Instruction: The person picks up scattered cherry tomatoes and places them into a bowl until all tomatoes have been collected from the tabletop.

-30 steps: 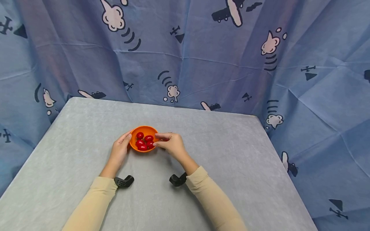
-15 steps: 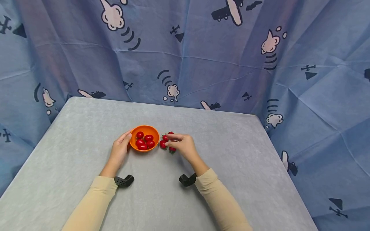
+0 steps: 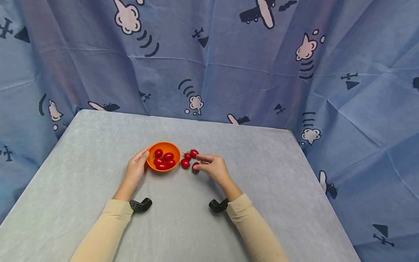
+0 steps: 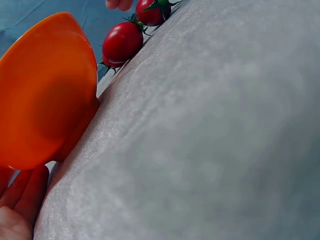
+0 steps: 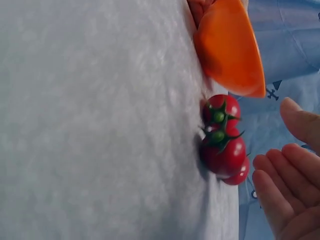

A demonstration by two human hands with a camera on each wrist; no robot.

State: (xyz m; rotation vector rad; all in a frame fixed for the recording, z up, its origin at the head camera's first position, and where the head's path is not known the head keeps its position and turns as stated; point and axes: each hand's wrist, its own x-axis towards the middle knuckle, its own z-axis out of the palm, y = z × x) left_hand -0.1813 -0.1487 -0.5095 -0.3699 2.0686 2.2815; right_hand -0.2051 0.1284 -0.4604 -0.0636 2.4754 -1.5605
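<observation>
An orange bowl with several red cherry tomatoes inside stands on the table in the head view. My left hand grips its left side, thumb at the rim and fingers along the outer wall. Just right of the bowl lie several loose cherry tomatoes with green stems. Over the nearest of these, a cherry tomato in the right wrist view, hovers my right hand. Its thumb and fingers are apart, with nothing between them.
A pale grey cloth covers the table. Behind it and to the right hangs a blue curtain printed with planes and clouds. Each wrist carries a black camera mount.
From the bowl's right edge, my right hand has moved right to the loose tomatoes, its fingers parting from the bowl. My left hand and the bowl have stayed put.
</observation>
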